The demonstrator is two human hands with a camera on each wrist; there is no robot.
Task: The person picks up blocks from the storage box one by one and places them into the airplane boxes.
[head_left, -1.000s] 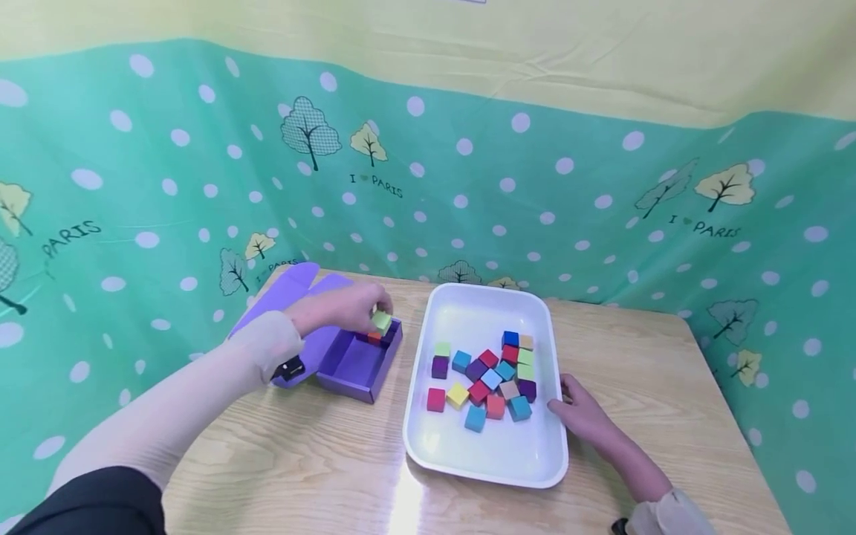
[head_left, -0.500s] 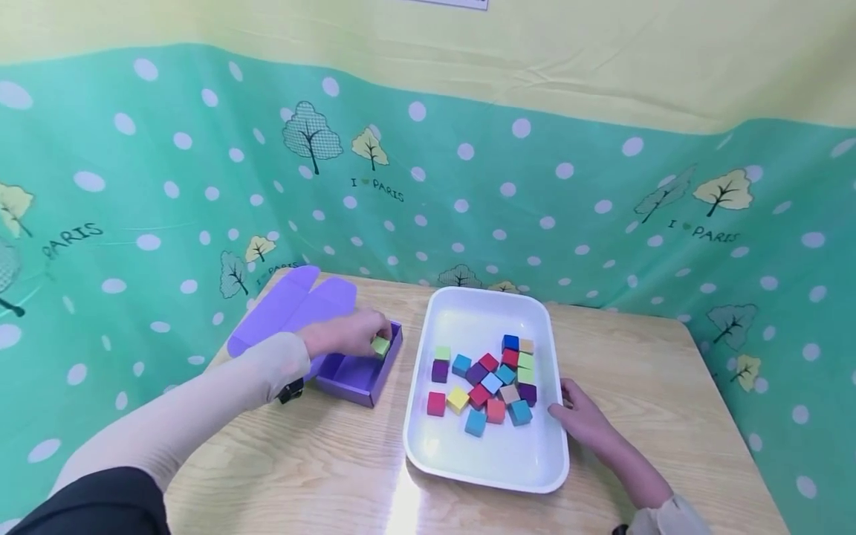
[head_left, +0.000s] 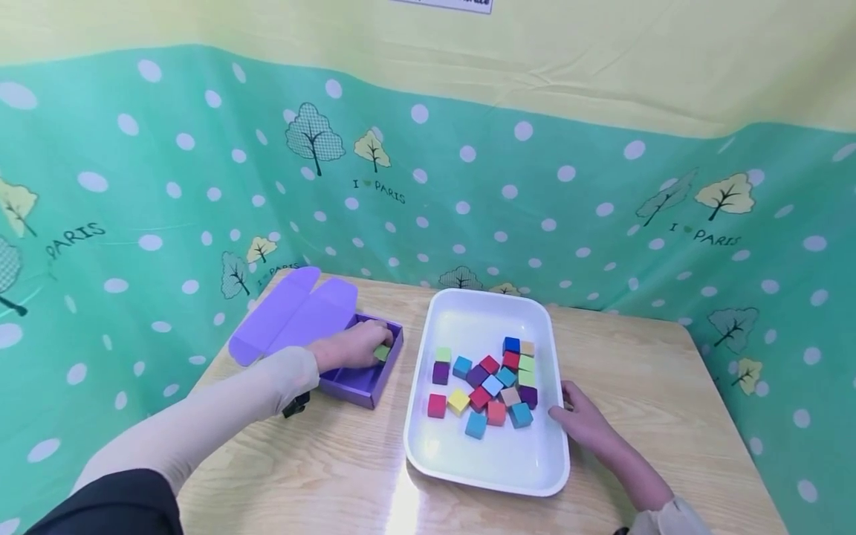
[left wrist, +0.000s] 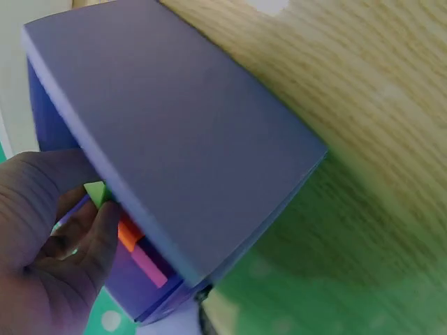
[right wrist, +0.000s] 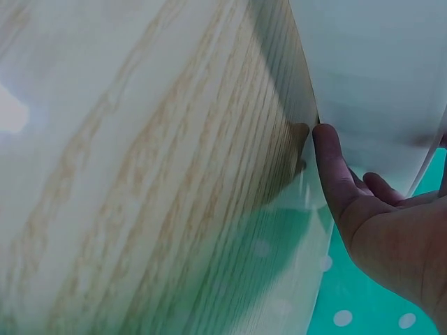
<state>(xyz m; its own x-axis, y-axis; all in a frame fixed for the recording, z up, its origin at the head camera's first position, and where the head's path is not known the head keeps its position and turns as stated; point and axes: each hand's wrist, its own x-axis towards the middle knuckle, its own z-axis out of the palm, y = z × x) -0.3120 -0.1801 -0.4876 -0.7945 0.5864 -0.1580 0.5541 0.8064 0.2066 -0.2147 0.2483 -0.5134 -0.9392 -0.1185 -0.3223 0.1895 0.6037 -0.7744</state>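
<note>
My left hand [head_left: 354, 345] reaches into the purple box [head_left: 356, 390] and pinches a light green cube [head_left: 381, 353]. In the left wrist view the green cube [left wrist: 97, 192] shows between thumb and fingers, beside an orange cube [left wrist: 129, 232] and a pink one [left wrist: 149, 264] in the box. The box wall hides part of the inside. My right hand [head_left: 585, 420] holds the right side of the white tray [head_left: 484, 472], thumb over the rim. In the right wrist view its fingers [right wrist: 334, 167] lie against the tray's outer wall.
Several cubes, among them a yellow cube [head_left: 458, 402] and a dark blue cube [head_left: 511, 345], lie in the tray. The box's purple lid [head_left: 301, 316] leans open behind my left arm. A green dotted curtain [head_left: 428, 186] hangs behind the wooden table [head_left: 301, 475].
My left hand has lowered the light green cube into the purple box, down beside its far right wall. The right hand stays at the tray's side.
</note>
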